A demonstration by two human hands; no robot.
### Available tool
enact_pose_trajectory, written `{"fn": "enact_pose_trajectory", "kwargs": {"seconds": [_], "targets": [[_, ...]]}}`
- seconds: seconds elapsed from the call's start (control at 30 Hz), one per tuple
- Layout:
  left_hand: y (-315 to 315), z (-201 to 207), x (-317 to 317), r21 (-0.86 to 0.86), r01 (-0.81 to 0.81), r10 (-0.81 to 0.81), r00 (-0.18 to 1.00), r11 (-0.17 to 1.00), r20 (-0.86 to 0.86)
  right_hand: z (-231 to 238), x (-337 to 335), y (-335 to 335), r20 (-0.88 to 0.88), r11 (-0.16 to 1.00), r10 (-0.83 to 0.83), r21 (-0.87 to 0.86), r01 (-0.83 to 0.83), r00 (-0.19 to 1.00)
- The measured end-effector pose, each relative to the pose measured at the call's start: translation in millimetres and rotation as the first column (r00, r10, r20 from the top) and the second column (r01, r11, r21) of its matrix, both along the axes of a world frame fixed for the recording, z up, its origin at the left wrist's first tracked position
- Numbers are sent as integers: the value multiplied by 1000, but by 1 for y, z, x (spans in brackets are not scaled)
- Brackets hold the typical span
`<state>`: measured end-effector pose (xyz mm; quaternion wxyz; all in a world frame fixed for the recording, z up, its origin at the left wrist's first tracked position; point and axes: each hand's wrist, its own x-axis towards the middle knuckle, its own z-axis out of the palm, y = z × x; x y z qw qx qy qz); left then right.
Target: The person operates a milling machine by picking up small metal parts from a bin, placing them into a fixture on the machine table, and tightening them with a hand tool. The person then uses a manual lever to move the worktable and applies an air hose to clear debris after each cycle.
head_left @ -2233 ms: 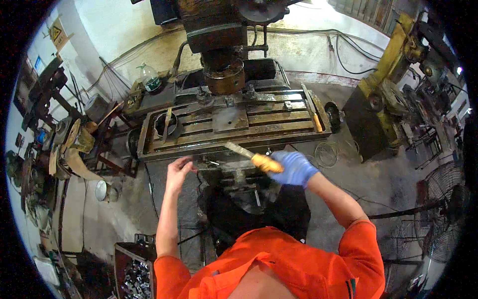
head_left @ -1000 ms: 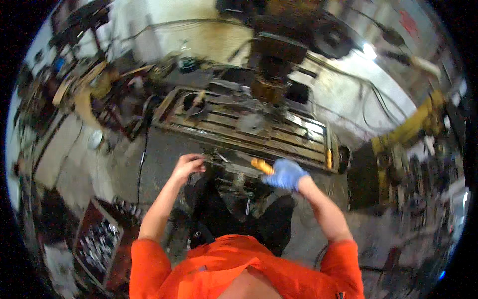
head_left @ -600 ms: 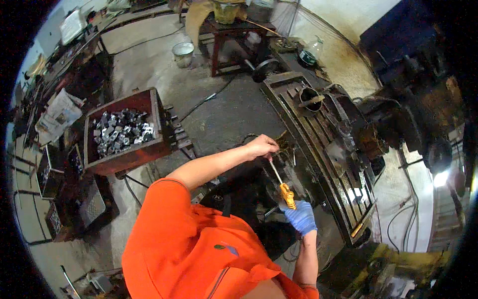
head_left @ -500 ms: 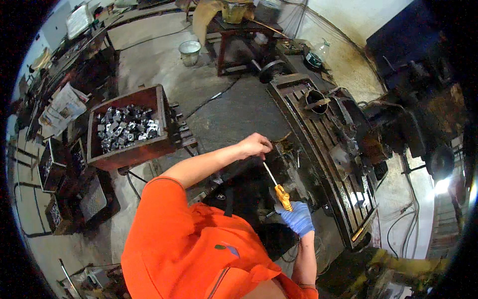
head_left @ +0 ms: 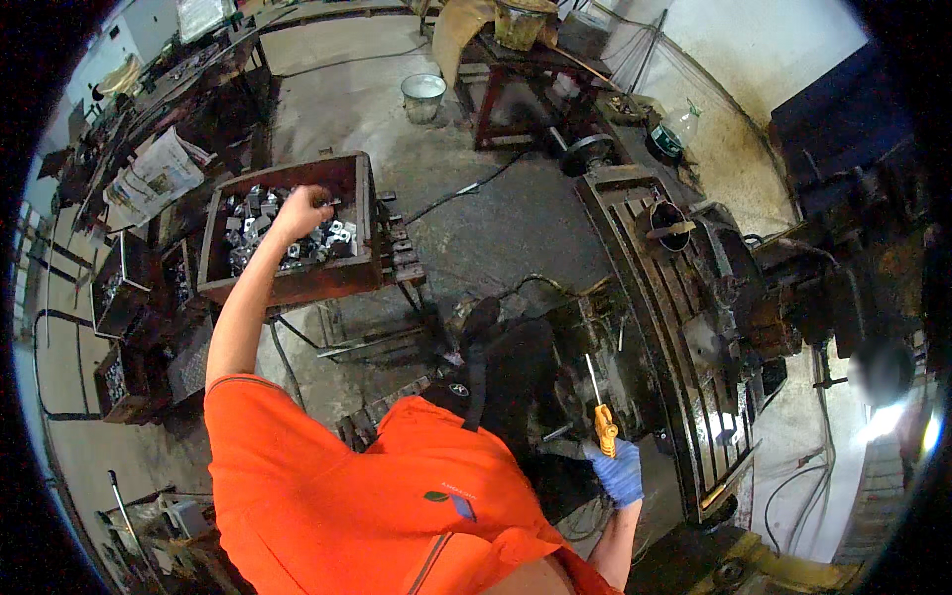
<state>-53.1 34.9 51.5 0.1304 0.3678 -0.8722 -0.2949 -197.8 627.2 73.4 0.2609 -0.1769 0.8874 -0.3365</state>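
My bare left hand [head_left: 301,212] reaches over a rusty metal box [head_left: 327,286] of small blocky metal parts [head_left: 260,220]. Its fingers are bent, with a gap between them, and I make out nothing held there. Below the hand, many of the parts show bright faces with holes. A blue glove covers my right hand [head_left: 617,474], which is closed round a yellow air blow gun [head_left: 605,430]. The thin metal nozzle [head_left: 592,377] points away from me, beside the machine.
A slotted machine table [head_left: 664,327] runs along the right, bearing a round can [head_left: 670,228]. Smaller boxes of parts [head_left: 121,382] stand at far left. A metal bucket [head_left: 423,97] stands on the floor ahead, near a dark bench [head_left: 493,104] carrying a yellowish bucket [head_left: 521,25].
My left hand has gone from the nozzle tip out left to over the parts box. The right hand still grips the blow gun. The whole view has shifted to the left.
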Motion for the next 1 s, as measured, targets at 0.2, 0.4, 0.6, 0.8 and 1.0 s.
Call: {"fn": "enact_pose_trajectory", "kwargs": {"seconds": [0.2, 0.4, 0.6, 0.8, 1.0], "targets": [[-4, -65, -15, -237, 111, 16, 880, 965, 475, 9, 0, -10, -20, 988, 74, 138, -70, 997], [-37, -95, -27, -203, 219, -37, 762, 954, 646, 13, -1, -12, -22, 960, 163, 233, -153, 986], [-35, -97, -48, -18, 145, -103, 775, 989, 623, -7, 3, 2, -6, 958, 166, 240, -160, 986], [-26, -83, -40, -270, 154, 49, 784, 951, 619, -15, 5, 8, 11, 985, 85, 147, -86, 996], [-24, -24, -25, 428, -109, 266, 907, 897, -327, -1, 4, 2, -28, 978, 104, 182, -98, 994]]}}
